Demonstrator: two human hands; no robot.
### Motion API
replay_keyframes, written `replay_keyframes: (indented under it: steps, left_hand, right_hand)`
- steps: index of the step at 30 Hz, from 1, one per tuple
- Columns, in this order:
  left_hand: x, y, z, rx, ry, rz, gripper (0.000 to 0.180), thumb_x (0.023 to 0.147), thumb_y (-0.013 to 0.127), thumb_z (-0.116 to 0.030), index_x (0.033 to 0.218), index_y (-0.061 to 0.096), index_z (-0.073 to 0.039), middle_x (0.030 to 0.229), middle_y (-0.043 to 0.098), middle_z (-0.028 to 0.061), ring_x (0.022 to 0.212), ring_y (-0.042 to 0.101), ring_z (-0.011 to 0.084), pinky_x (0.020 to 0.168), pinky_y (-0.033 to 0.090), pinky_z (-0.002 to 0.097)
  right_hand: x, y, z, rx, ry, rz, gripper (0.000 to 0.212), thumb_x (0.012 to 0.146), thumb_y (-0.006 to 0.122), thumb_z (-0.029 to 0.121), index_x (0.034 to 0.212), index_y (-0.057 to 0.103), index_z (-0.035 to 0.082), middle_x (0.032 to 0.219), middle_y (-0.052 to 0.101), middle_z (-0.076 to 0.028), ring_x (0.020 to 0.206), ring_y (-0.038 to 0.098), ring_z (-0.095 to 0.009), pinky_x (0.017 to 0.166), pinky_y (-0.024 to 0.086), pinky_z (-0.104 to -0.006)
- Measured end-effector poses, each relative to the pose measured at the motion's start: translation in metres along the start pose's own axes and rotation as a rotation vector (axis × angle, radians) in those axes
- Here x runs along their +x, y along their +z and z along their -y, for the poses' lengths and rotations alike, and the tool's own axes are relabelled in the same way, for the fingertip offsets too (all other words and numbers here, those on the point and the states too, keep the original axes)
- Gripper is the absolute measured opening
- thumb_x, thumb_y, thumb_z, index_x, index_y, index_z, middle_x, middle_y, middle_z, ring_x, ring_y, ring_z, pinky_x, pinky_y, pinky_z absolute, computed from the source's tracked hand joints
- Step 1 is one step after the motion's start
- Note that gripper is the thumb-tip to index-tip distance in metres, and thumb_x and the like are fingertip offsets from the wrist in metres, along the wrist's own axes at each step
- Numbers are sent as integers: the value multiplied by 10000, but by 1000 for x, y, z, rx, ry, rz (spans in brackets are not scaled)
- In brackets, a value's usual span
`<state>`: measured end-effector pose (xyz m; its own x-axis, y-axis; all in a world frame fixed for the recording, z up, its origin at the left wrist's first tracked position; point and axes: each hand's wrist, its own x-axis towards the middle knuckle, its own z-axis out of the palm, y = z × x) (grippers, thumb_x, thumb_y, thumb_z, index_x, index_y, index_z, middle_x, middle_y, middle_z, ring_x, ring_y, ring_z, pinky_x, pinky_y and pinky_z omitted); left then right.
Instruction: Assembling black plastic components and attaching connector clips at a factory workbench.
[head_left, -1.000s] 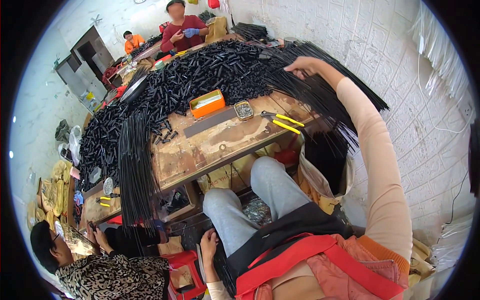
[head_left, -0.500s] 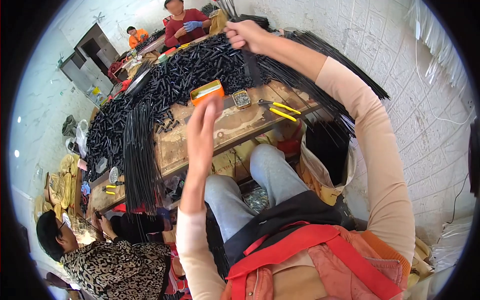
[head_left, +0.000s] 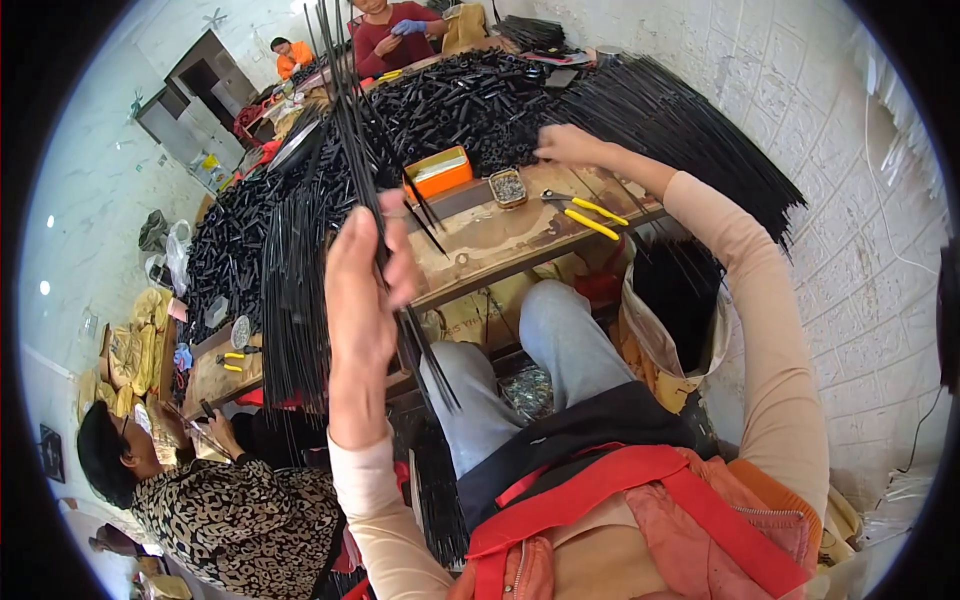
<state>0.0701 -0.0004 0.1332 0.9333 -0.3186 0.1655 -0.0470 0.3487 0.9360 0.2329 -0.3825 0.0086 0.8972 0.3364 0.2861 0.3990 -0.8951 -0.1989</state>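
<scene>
My left hand (head_left: 365, 275) is closed round a bundle of thin black rods (head_left: 352, 120). The bundle stands steeply over the near edge of the workbench, its lower ends hanging above my left knee. My fingers are partly blurred by motion. Farther right, my right hand (head_left: 568, 147) is over the bench with its fingers curled, at the right end of a heap of short black tubes (head_left: 440, 100). Whatever those fingers hold, if anything, is hidden. A large spread of long black rods (head_left: 680, 140) lies just right of that hand.
On the wooden bench (head_left: 470, 250) are an orange box (head_left: 438, 176), a small tub of metal bits (head_left: 508, 187) and yellow-handled pliers (head_left: 590, 215). More black rods (head_left: 292, 300) overhang the bench's left side. A sack (head_left: 680, 310) stands below right. Co-workers sit left and far.
My right hand has come down from the raised bundle to the bench. The rods are now in my left hand, which has closed round them. The view has shifted slightly.
</scene>
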Motion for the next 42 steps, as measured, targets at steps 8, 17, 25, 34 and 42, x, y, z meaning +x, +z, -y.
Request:
replay_keyframes:
  steps: [8, 17, 25, 34, 42]
  left_hand:
    - [-7, -34, 19, 12, 0, -23, 325, 1039, 431, -321, 1155, 533, -35, 675, 362, -66, 473, 260, 14, 389, 201, 187]
    - [-7, -26, 49, -53, -71, 50, 233, 1029, 472, -281, 1061, 513, -54, 697, 399, -52, 514, 314, 31, 431, 264, 187]
    - [-34, -13, 49, -81, -74, -11, 207, 1048, 410, -303, 1081, 465, -106, 775, 494, -18, 555, 397, 47, 448, 286, 192]
    - [-65, -16, 60, -142, -32, -7, 223, 1048, 416, -297, 1105, 466, -87, 708, 392, -45, 485, 269, 16, 414, 205, 181]
    - [-61, -23, 73, -74, 49, -73, 207, 1046, 427, -275, 1096, 480, -81, 691, 387, -57, 476, 279, 10, 407, 212, 188]
  right_hand:
    - [5, 49, -41, -36, 420, -20, 227, 711, 669, 186, 796, 656, -24, 796, 654, -239, 770, 647, -422, 672, 523, -459]
    - [20, -87, 126, 981, 250, -107, 191, 886, 687, 217, 887, 600, 48, 747, 626, -20, 543, 543, -71, 456, 423, -213]
    - [-26, -93, 278, 1053, 108, 204, 276, 941, 624, 256, 817, 558, 18, 696, 617, -64, 593, 627, -132, 512, 496, -256]
    - [22, -109, 276, 965, -86, -125, 295, 943, 615, 326, 881, 560, 43, 603, 521, 12, 446, 471, -57, 394, 312, -211]
    - [7, -84, 290, 920, 32, 292, 294, 890, 694, 276, 770, 588, 29, 665, 577, -19, 472, 551, -79, 391, 338, -219]
